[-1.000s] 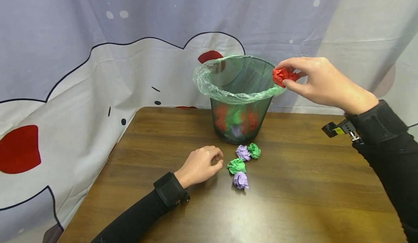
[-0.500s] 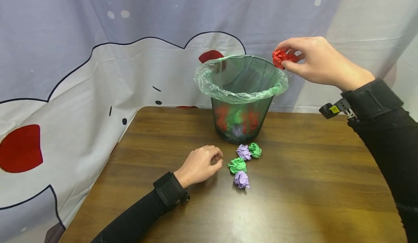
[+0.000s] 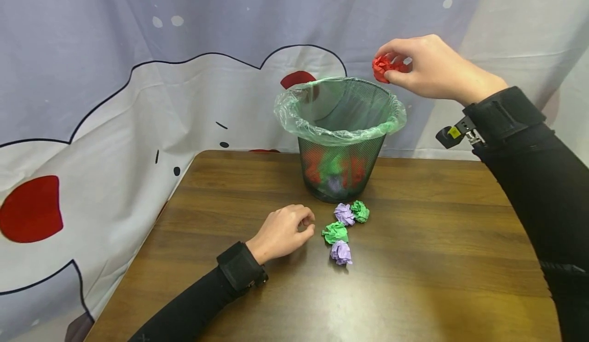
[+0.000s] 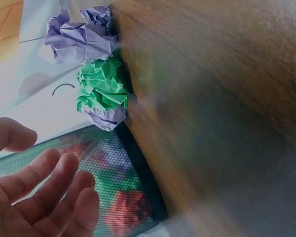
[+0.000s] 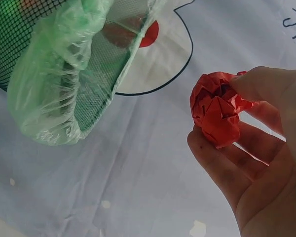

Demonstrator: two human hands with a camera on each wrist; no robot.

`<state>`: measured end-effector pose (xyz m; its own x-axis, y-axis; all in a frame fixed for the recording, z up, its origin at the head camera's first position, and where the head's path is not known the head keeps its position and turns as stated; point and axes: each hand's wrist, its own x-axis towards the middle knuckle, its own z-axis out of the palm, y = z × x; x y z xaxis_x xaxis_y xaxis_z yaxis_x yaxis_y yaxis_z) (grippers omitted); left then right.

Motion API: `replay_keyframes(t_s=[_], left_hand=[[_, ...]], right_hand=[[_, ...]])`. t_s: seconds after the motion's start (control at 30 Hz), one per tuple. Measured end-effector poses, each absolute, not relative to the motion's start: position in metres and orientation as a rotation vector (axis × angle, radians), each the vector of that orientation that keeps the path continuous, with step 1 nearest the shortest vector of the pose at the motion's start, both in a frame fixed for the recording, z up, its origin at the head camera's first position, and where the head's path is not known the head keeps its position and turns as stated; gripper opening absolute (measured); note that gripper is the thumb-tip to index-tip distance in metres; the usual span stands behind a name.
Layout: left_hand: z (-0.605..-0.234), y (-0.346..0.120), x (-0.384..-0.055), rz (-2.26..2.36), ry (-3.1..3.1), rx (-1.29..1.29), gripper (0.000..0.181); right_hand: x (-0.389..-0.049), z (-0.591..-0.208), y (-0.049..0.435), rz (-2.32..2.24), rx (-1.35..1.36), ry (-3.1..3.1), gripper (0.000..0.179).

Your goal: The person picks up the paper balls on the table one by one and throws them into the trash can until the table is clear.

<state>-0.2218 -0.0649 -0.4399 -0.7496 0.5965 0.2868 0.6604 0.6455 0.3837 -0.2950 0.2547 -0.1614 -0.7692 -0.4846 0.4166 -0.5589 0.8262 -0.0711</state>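
My right hand [image 3: 425, 68] pinches a crumpled red paper ball [image 3: 383, 69] between thumb and fingers, up above the right rim of the mesh wastebasket [image 3: 307, 164]. In the right wrist view the red paper ball [image 5: 214, 111] sits apart from the basket's green plastic liner [image 5: 49, 98]. Low over the table, my left hand [image 3: 282, 233] is idle, its fingers loosely bent with nothing in them. Just right of it lie two purple paper balls [image 3: 341, 253] and two green paper balls [image 3: 335, 233], in a short crooked row in front of the basket.
Red, green and purple paper balls show through the basket's mesh near its bottom. The basket stands at the back of the brown wooden table [image 3: 442, 250]. Behind it hangs a printed cloth [image 3: 207, 15] that also runs along the left side.
My right hand has risen with the red paper ball from beside the basket's rim to above it, lately shifting left. My left hand and the balls on the table have stayed put.
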Motion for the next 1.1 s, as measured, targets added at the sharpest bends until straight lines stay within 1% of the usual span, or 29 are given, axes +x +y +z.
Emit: replay_keyframes(t_s=[0.4,0.57,0.8,1.1], left_hand=[[-0.438,-0.067,-0.222,-0.725,-2.732,-1.046,0.013],[-0.439,-0.067,-0.221,-0.722,-2.728,-1.038,0.011],[-0.439,-0.065,-0.219,-0.729,-2.73,-1.03,0.012],[-0.438,-0.06,-0.219,-0.732,-2.73,-1.057,0.014]], right_hand=[[-0.318,-0.155,0.24,0.279,0.75,-2.75,0.041],[-0.322,-0.158,0.239,0.265,0.749,-2.807,0.044],[-0.311,-0.17,0.249,0.233,0.775,-2.8,0.036],[-0.282,-0.19,0.271,0.223,0.791,-2.75,0.029]])
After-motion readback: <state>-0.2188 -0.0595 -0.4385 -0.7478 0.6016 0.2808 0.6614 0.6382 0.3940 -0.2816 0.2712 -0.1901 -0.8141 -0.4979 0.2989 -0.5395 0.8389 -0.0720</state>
